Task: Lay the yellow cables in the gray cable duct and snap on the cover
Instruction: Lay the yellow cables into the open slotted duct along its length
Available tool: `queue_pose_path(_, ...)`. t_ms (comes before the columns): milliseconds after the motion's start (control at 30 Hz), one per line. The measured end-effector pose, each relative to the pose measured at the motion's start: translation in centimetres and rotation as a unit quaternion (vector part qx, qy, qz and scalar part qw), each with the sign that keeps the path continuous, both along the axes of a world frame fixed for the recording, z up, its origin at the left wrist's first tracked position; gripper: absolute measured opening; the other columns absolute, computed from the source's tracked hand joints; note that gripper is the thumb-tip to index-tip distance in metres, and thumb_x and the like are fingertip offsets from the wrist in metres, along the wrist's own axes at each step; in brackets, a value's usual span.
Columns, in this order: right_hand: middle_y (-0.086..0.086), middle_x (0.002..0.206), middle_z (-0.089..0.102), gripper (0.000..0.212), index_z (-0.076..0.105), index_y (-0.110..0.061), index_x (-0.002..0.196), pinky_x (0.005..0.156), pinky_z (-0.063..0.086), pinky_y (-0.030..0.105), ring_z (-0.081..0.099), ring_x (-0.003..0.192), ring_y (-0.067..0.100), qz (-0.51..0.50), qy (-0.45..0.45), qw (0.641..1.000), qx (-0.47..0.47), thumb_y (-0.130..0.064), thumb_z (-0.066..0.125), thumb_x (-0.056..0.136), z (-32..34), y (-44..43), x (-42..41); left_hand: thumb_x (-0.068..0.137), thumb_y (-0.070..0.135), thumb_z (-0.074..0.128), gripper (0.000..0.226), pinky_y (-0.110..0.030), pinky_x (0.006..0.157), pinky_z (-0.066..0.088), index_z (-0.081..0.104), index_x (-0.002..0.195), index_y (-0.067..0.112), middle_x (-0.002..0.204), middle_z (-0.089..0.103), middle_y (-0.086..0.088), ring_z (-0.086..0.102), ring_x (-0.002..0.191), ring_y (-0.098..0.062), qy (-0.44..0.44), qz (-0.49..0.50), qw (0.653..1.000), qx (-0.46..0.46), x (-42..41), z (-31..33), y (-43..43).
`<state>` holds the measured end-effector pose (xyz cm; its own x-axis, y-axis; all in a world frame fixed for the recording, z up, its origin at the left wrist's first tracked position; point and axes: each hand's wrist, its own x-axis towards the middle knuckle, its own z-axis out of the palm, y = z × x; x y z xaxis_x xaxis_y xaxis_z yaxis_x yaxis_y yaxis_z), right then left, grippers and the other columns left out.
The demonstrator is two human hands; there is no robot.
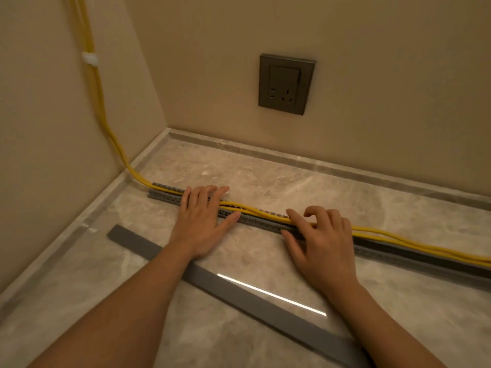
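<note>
A wall socket (pixel 285 85) sits above the stone skirting (pixel 292 156); a white clip (pixel 90 59) pins the yellow cables (pixel 385 233) to the left wall. They run along the gray cable duct (pixel 164 197) on the floor (pixel 305 189), partly seated. The left hand (pixel 202 221) presses flat on it; the right hand (pixel 324 240) pinches the cables with curled fingers. The cover (pixel 239 288) lies loose under both forearms, with bare floor beyond the duct.

yellow cables (pixel 265 212) leave frame at top left and at right edge, ends not visible. gray cable duct (pixel 255 221) cut by right edge. Stretches under left hand (pixel 203 221) and right hand (pixel 321 243) hidden, cable seating there unknown. right hand pinching or just pressing cables: cannot tell. cover (pixel 239 290) far end lost under right forearm (pixel 385 328) near bottom edge. white clip (pixel 89 59) on wall (pixel 39 115) blurred.
</note>
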<state>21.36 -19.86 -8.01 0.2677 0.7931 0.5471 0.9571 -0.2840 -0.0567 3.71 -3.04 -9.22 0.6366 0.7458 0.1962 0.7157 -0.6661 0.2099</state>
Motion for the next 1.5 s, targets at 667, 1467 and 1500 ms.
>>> queue_pose_path(667, 0.005, 0.133, 0.057, 0.047, 0.057, -0.017, 0.13, 0.098, 0.045, 0.036, 0.055, 0.122, 0.019, 0.057, 0.057, 0.993, -0.091, -0.036, 0.056, 0.087, 0.7, -0.1, -0.7, 0.081, 0.067, 0.013, 0.074, -0.043, 0.117, 0.004, 0.038, 0.135, 0.023, 0.132, 0.043, -0.004, 0.03, 0.13, -0.024, 0.016, -0.006, 1.0, 0.023, 0.3, 0.2, -0.2)
queue_pose_path(1467, 0.0, 0.11, 0.062, 0.027, 0.064, -0.01, 0.103, 0.088, 0.038, 0.011, 0.054, 0.101, 0.006, 0.001, 0.323, 0.943, 0.075, -0.022, 0.042, 0.093, 2.2, -5.4, 3.1, 0.091, 0.054, 0.011, 0.06, -0.055, 0.112, -0.004, 0.05, 0.129, 0.029, 0.144, 0.044, 0.004, 0.025, 0.139, -0.024, 0.013, -0.014, 1.0, 0.022, 11.7, 0.7, -10.6)
queue_pose_path(1500, 0.001, 0.108, 0.064, 0.026, 0.065, -0.01, 0.102, 0.088, 0.04, 0.016, 0.056, 0.1, 0.01, -0.006, 0.295, 0.954, 0.06, -0.021, 0.044, 0.092, 2.2, -6.4, 3.9, 0.091, 0.055, 0.012, 0.06, -0.055, 0.112, -0.004, 0.05, 0.129, 0.03, 0.144, 0.044, 0.004, 0.026, 0.139, -0.023, 0.013, -0.012, 1.0, 0.02, 11.7, 0.7, -10.6)
